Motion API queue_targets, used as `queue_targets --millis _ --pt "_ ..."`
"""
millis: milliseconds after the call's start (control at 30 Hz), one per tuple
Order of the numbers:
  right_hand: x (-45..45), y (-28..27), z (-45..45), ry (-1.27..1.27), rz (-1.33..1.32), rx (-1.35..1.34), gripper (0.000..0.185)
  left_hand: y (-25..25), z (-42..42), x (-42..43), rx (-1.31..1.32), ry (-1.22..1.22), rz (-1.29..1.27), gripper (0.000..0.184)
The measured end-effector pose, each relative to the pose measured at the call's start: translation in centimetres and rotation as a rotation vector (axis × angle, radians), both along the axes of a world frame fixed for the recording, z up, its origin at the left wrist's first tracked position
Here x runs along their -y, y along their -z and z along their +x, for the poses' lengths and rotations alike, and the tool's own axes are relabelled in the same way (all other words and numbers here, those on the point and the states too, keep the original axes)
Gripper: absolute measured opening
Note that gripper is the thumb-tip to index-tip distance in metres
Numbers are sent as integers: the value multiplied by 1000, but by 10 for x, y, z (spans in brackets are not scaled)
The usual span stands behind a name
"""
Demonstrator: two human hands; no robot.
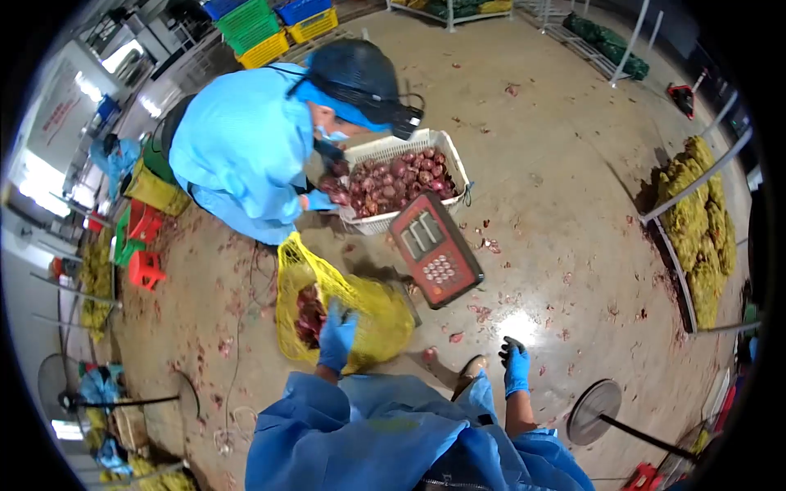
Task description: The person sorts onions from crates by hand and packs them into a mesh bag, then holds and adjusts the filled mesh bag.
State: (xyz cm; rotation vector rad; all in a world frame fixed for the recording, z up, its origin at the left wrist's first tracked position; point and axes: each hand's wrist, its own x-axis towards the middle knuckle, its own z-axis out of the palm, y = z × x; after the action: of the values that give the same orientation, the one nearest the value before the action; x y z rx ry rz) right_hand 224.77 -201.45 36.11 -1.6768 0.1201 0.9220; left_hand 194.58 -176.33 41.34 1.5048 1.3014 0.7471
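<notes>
My left hand [336, 337], in a blue glove, is at the rim of a yellow mesh bag [381, 321], thumb and fingers seemingly closed on the mesh. Reddish onion skins [310, 317] lie inside the bag's mouth. Out to the right, my right hand [515, 367] hangs over the floor with its dark-tipped fingers loosely apart and nothing in them. Beyond the bag stands a scale's red display [436, 250] with a keypad. Past it, a white crate [455, 154] holds many red onions [401, 180].
A co-worker in a blue gown [246, 139] bends over the crate, a gloved hand [318, 200] at its left side. Stacked crates [250, 29], red stools [146, 268] and racks of yellow sacks [696, 221] stand around. A round metal base [594, 412] sits at right. Skins litter the floor.
</notes>
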Motion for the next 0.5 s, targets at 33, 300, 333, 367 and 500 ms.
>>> queue_targets --millis 33,300,333,367,500 --pt "1 -6 25 20 -30 8 20 -22 8 12 -253 -54 85 52" --pt "-151 -43 146 -407 199 -7 20 -114 63 37 82 -601 212 39" --pt "-178 -52 152 -499 209 -13 20 -162 96 39 -111 -640 277 38" --pt "-205 -61 156 -587 230 -4 20 -191 127 41 184 -712 378 38" --pt "-273 -40 191 -905 176 23 22 -236 216 46 274 -281 425 35"
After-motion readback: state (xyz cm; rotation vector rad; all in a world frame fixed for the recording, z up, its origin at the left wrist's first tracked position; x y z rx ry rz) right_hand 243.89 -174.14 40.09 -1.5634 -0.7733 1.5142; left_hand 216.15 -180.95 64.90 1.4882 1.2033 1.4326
